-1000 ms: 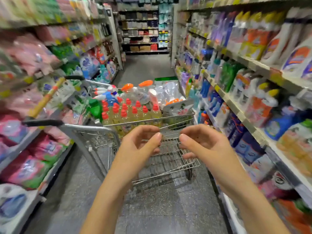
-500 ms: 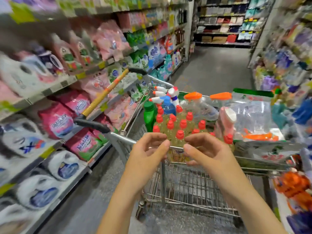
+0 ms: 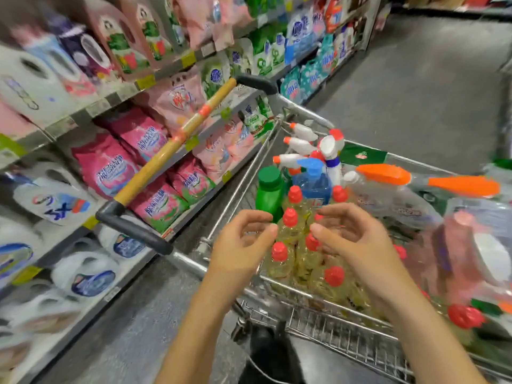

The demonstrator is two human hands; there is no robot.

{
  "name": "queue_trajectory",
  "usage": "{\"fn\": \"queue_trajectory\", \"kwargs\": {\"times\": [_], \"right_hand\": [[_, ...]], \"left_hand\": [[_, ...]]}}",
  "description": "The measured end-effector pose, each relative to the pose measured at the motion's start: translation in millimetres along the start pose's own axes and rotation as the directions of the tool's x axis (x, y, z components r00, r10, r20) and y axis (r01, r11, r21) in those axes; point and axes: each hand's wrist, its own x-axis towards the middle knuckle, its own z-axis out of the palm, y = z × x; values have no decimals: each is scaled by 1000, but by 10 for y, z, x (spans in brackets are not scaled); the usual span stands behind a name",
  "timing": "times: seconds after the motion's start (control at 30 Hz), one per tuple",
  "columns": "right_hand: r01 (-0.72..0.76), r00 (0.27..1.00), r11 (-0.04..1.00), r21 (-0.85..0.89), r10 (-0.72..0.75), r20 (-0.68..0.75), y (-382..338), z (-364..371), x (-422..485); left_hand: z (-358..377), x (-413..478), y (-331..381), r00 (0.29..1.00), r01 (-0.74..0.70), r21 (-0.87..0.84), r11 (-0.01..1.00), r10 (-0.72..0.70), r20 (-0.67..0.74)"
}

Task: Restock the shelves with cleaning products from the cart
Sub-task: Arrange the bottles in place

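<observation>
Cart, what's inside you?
Yellow bottles with red caps, a green bottle, a blue bottle, white spray bottles and orange-capped clear bottles. The bottom of the cart is hidden beneath them; the right hand covers some.

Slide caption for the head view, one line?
Left hand and right hand hover empty over red-capped bottles in the cart beside detergent shelves.

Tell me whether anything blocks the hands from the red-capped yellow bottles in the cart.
Nothing visible does. The left hand and right hand hover right above the red-capped yellow bottles at the near end of the cart, both empty. The green bottle stands beside them, not in between.
</observation>
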Motion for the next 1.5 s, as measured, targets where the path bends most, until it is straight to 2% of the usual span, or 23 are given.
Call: {"fn": "queue_trajectory", "kwargs": {"times": [0.17,0.3,0.37,0.53,0.67,0.77,0.83,0.9,1.0,1.07,1.17,1.23,1.4,1.5], "right_hand": [[-16,991,998,-61,8,-135,137,50,688],[-65,986,994,-90,50,-160,301,39,1242],[-109,981,990,-91,93,-170,414,56,1445],[-181,961,974,-140,145,-234,642,135,1693],[-198,967,960,-200,158,-201,695,94,1845],[-125,987,935,-333,84,-135,734,85,1911],[-32,995,892,-451,-14,-98,805,92,1930],[-4,995,786,-618,-60,-83,867,23,1949],[-103,988,570,-815,156,-16,906,-198,2013],[-85,977,495,-865,211,24,933,-265,2060],[-41,995,461,-886,101,7,979,-212,2094],[-33,999,479,-877,50,-10,1051,-176,2090],[42,999,462,-886,1,48,1135,-206,2097],[30,999,429,-903,12,39,1099,-208,2078]], "left_hand": [[45,713,-34,994,-46,-4,999,46,100],[169,1242,-48,983,-131,18,991,128,133],[296,1467,-83,978,-157,80,984,144,149],[599,1887,-196,956,-198,386,901,91,278],[741,2051,-229,945,-174,388,905,43,324],[795,2134,-216,943,-137,382,914,3,332],[831,2172,-205,930,-164,385,908,13,367],[869,2211,-199,920,-179,376,909,19,392],[920,2253,-237,916,-198,392,899,27,401],[947,2253,-270,919,-197,395,897,29,393],[976,2235,-312,922,-221,406,887,54,384],[988,2227,-330,927,-224,423,878,59,370],[968,2185,-390,927,-220,392,893,66,370],[905,2158,-397,927,-199,312,929,75,367]]}}
